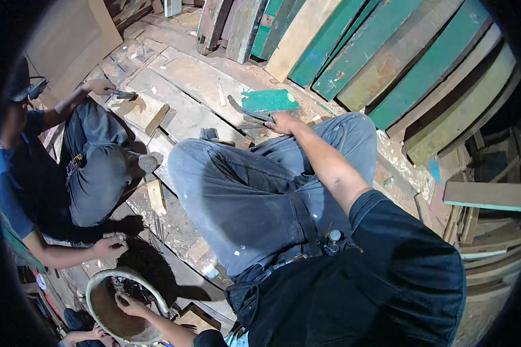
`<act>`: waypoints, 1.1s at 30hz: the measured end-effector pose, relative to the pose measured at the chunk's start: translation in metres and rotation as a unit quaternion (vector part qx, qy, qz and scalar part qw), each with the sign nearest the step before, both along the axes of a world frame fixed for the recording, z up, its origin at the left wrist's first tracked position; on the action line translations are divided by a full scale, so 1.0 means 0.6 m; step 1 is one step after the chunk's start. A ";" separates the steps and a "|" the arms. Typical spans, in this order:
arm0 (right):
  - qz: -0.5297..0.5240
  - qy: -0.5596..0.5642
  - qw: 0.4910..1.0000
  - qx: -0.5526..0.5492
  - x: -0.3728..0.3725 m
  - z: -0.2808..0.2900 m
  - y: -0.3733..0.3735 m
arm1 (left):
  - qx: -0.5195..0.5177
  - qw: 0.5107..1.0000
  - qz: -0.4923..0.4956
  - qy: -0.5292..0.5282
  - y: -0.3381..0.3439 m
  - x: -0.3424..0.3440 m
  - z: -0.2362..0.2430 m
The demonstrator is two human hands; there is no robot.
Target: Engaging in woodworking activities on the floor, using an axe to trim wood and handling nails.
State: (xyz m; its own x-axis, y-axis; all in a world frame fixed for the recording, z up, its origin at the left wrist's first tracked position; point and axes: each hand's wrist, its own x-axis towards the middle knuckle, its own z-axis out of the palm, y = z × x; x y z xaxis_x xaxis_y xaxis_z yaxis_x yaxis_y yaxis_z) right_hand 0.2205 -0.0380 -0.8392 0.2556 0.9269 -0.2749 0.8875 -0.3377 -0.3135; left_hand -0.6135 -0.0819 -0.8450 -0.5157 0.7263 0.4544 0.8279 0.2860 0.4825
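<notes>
My right hand point(281, 122) is closed on a dark metal tool point(252, 115) with a curved bar, near a small green board point(269, 99) on the floor beyond my bent legs. My left hand point(130, 303) reaches down into a round bucket point(156, 292) at the lower left, fingers curled among dark small pieces point(121, 283); whatever they grip is too small to make out. A light wood block point(156, 196) lies left of my knee.
A co-worker point(35, 173) sits at my left with both hands out; another person's hand point(95, 332) is below the bucket. Painted planks point(341, 69) lean along the back and right over a worn board floor point(197, 81). Stacked offcuts point(483, 196) lie at the right.
</notes>
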 end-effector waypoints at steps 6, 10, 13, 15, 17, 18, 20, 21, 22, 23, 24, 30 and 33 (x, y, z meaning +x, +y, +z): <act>0.003 -0.019 1.000 0.011 0.009 0.009 -0.012 | 0.287 0.749 -0.074 -0.593 0.004 -0.001 0.029; -0.028 -0.006 1.000 -0.007 0.000 0.012 -0.010 | 0.232 0.747 -0.127 -0.610 0.004 0.032 0.054; -0.024 -0.003 1.000 -0.012 -0.004 0.014 -0.006 | 0.196 0.753 -0.158 -0.608 0.001 0.033 0.052; -0.019 -0.002 1.000 -0.011 -0.004 0.015 -0.007 | 0.169 0.761 -0.176 -0.602 0.001 0.039 0.050; -0.015 0.017 1.000 -0.009 -0.004 0.015 -0.008 | 0.163 0.761 -0.179 -0.602 0.000 0.046 0.047; -0.009 0.012 1.000 -0.021 0.004 0.013 -0.009 | 0.162 0.762 -0.181 -0.600 0.003 0.055 0.044; -0.014 0.001 1.000 -0.016 0.017 0.004 -0.009 | 0.160 0.762 -0.175 -0.602 0.008 0.071 0.042; -0.012 -0.005 1.000 -0.011 0.011 0.003 -0.006 | 0.160 0.764 -0.173 -0.601 0.006 0.063 0.037; -0.010 -0.003 1.000 -0.012 0.007 0.004 -0.004 | 0.165 0.754 -0.177 -0.610 0.004 0.053 0.028; -0.018 0.004 1.000 -0.023 0.004 0.005 -0.001 | 0.170 0.745 -0.180 -0.619 0.002 0.045 0.022; -0.026 0.010 0.999 -0.034 0.004 0.004 -0.001 | 0.165 0.749 -0.185 -0.614 -0.001 0.036 0.014; -0.014 -0.007 1.000 -0.014 0.004 0.008 -0.005 | 0.126 0.813 -0.107 -0.558 -0.003 0.023 -0.002; -0.015 -0.005 1.000 -0.010 0.003 0.014 -0.011 | 0.051 0.894 -0.050 -0.442 -0.007 0.054 0.011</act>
State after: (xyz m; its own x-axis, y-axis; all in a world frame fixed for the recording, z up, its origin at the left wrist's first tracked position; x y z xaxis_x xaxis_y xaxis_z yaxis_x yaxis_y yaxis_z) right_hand 0.2225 -0.0446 -0.8306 0.2866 0.9130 -0.2904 0.8795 -0.3709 -0.2981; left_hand -0.5811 -0.0861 -0.8385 -0.6414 0.7665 -0.0327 0.1292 0.1499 0.9802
